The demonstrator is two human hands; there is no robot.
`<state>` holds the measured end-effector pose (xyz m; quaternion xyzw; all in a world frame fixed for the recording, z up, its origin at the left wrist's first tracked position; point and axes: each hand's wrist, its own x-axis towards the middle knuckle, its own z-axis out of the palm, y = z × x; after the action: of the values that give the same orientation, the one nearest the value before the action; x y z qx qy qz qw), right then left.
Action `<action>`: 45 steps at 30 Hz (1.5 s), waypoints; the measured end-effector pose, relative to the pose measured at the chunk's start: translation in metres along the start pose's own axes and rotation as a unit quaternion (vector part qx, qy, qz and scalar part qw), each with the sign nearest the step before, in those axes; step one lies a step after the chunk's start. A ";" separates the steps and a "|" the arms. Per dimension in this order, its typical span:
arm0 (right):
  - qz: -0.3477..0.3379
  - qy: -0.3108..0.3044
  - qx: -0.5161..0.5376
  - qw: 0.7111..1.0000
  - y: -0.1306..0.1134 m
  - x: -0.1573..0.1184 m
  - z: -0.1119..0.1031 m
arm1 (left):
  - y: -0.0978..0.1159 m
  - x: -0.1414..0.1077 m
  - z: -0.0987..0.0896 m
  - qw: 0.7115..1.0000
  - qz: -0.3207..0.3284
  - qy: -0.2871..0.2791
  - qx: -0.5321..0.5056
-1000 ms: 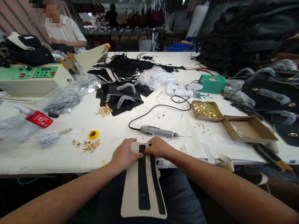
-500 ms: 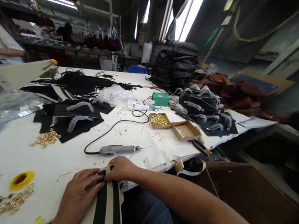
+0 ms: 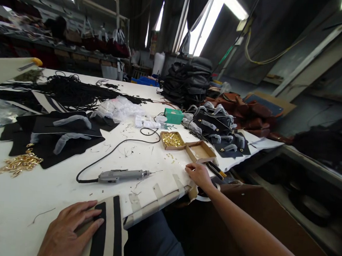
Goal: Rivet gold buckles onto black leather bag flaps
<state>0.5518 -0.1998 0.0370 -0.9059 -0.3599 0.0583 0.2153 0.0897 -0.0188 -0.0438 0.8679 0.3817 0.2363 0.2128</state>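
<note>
My left hand (image 3: 72, 226) lies on a beige fabric panel with black stripes (image 3: 111, 232), at the table's front edge. Its fingers and thumb are stretched out over a black stripe. Further right, my right hand (image 3: 199, 175) is over the tabletop, just in front of a cardboard tray (image 3: 200, 151). Its fingertips are drawn together; whatever they may hold is too small to make out. Close by, a shallow box of small gold metal pieces (image 3: 172, 140) has several loose pieces beside it. A grey electric screwdriver (image 3: 123, 176) lies beyond the panel, its cord running back across the table.
Black-and-yellow-handled pliers (image 3: 216, 170) rest near the table edge. Gold clasps (image 3: 19, 163) lie left, beside black panels with wrapped handles (image 3: 69, 127). A green box (image 3: 173, 115) stands further back, with stacked black bags (image 3: 188, 80) behind. Below right is a large cardboard box (image 3: 259, 203).
My right hand has left the striped panel and moved right to the cardboard tray. My left hand stays on the panel, its fingers now stretched forward. The camera view has turned right.
</note>
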 end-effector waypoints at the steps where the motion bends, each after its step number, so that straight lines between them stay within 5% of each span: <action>1: 0.006 -0.001 -0.013 1.000 0.007 0.004 -0.001 | 0.000 0.000 0.000 1.000 0.000 -0.003 0.000; 12: -0.018 -0.041 -0.094 0.995 -0.004 0.026 0.010 | 0.000 -0.004 0.001 1.000 -0.006 -0.020 0.010; 35: -0.106 -0.006 -0.120 0.987 -0.010 0.025 0.028 | 0.010 -0.003 -0.003 1.000 0.004 0.001 0.000; 45: -0.057 0.007 -0.125 0.991 0.002 0.022 0.016 | 0.006 -0.003 -0.002 1.000 0.011 -0.005 0.000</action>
<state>0.5651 -0.1807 0.0232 -0.9041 -0.4140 -0.0055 0.1060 0.0899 -0.0245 -0.0395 0.8732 0.3708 0.2345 0.2124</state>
